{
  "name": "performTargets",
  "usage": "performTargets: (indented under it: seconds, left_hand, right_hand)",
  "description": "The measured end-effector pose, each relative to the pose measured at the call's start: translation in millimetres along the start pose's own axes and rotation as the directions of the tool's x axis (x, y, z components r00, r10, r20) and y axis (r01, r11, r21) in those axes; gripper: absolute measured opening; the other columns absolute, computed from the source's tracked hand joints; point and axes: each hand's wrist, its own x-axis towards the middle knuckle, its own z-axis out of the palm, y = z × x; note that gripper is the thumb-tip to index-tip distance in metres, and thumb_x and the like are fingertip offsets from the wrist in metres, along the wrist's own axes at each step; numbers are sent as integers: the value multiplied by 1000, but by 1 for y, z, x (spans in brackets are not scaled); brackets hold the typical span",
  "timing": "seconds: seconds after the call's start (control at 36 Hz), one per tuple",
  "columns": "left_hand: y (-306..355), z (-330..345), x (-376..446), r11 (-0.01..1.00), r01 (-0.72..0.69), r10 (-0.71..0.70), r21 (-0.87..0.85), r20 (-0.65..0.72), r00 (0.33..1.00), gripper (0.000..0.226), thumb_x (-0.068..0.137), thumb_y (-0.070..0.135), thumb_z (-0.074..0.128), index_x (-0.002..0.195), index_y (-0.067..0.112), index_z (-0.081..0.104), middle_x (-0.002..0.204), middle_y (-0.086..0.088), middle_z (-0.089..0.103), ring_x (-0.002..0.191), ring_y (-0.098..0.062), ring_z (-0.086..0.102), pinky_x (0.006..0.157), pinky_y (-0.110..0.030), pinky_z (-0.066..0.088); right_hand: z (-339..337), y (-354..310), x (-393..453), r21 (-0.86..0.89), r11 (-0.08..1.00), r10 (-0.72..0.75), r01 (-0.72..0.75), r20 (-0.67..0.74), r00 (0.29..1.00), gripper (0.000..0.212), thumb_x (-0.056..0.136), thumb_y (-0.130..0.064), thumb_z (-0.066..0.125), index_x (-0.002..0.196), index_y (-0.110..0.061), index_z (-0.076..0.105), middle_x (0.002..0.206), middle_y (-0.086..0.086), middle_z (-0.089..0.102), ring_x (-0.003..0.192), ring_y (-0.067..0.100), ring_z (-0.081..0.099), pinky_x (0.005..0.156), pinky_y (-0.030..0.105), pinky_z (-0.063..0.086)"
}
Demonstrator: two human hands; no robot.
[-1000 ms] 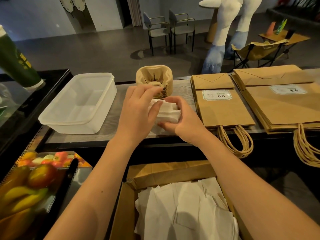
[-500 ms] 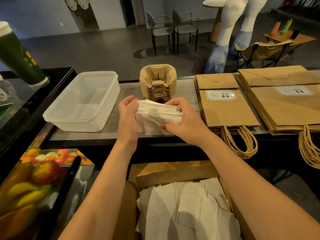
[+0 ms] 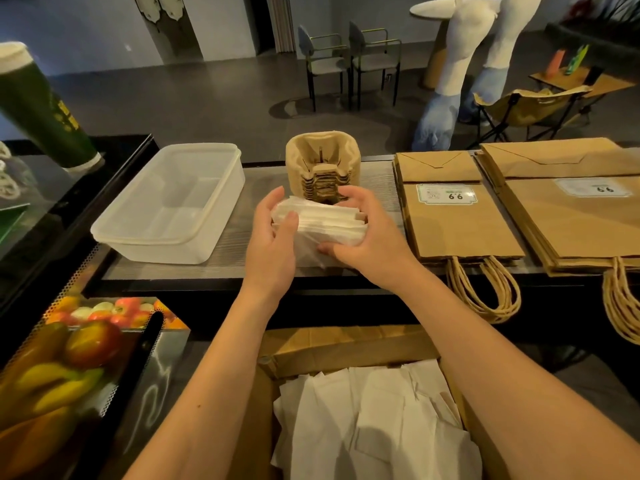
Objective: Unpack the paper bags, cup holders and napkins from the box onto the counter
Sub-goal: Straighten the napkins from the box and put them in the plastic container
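Left hand (image 3: pixel 273 237) and right hand (image 3: pixel 367 233) clasp a napkin stack (image 3: pixel 322 223) from either side, fingers curled round its ends, low over the counter (image 3: pixel 256 188) just in front of the cup holders (image 3: pixel 322 164). Left of the cup holders: plastic tub (image 3: pixel 173 202); right of them: two bag piles (image 3: pixel 453 209), handles over the edge. Nearer than the cup holders, below the counter: box (image 3: pixel 346 348), loose napkins (image 3: pixel 374 424) inside.
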Motion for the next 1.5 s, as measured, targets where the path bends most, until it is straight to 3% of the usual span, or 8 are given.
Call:
performTargets:
  seconds: [0.17,0.31,0.47,0.69,0.94,1.17,1.36,1.5]
  left_hand:
    - [4,1,-2,999,-32,33,-21,34,999,32,107,31,45,137,40,45,126,17,55,117,-7,59,102,-35,53]
    - [0,-3,0,995,39,-38,-95,12,999,30,105,30,47,134,26,52,128,1,59,117,-17,60,97,-35,55]
    - [5,-1,-3,987,39,-40,-154,-1,999,44,88,41,52,131,30,51,133,1,59,119,-17,61,102,-43,53]
    - [9,4,-3,969,11,-22,-246,-42,999,26,106,24,45,132,27,49,128,4,61,110,-12,65,89,-31,58]
    - [0,-3,-1,994,-106,106,-3,64,992,35,102,37,47,136,46,48,137,17,52,124,-7,54,106,-41,50]
    - [-5,-8,6,994,-91,87,62,71,994,40,95,34,52,132,48,49,140,14,50,128,-8,51,107,-42,49]
    - [-6,-15,5,996,-91,92,-15,166,982,78,83,-10,62,146,32,40,135,18,51,123,-2,56,99,-28,53]
    - [-7,-15,3,987,-141,129,76,140,982,78,79,12,72,137,54,40,147,14,42,134,-9,46,107,-42,50]
  right_hand:
    - [2,1,1,-39,998,-44,43,-27,999,83,78,-23,88,146,-26,40,117,-21,50,107,-7,52,84,-2,41]
    - [2,4,2,-50,998,-38,37,-32,999,79,80,-21,87,143,-29,42,112,-16,55,105,3,57,84,3,47]
    - [6,3,6,-48,997,-61,59,-48,997,82,75,-28,90,143,-29,43,121,-14,57,111,-10,52,87,-2,39]
    - [10,-3,9,-39,999,-40,37,-70,997,80,78,-30,88,143,-30,42,116,-24,54,108,-17,50,85,-4,39]
    - [6,3,1,-70,998,-9,6,-44,999,73,85,-7,79,144,-30,42,113,-27,49,104,-10,53,81,3,47]
    - [2,2,2,38,999,8,-7,-41,999,85,79,-20,87,148,-28,38,125,-21,46,109,-6,52,85,4,48]
    - [4,-2,3,-30,999,-24,23,-30,999,72,85,-14,82,143,-33,44,123,-31,43,109,-22,44,83,-5,39]
    - [2,-3,1,-14,999,-53,53,-24,998,76,81,-14,85,142,-31,42,121,-19,52,113,-8,52,87,4,47]
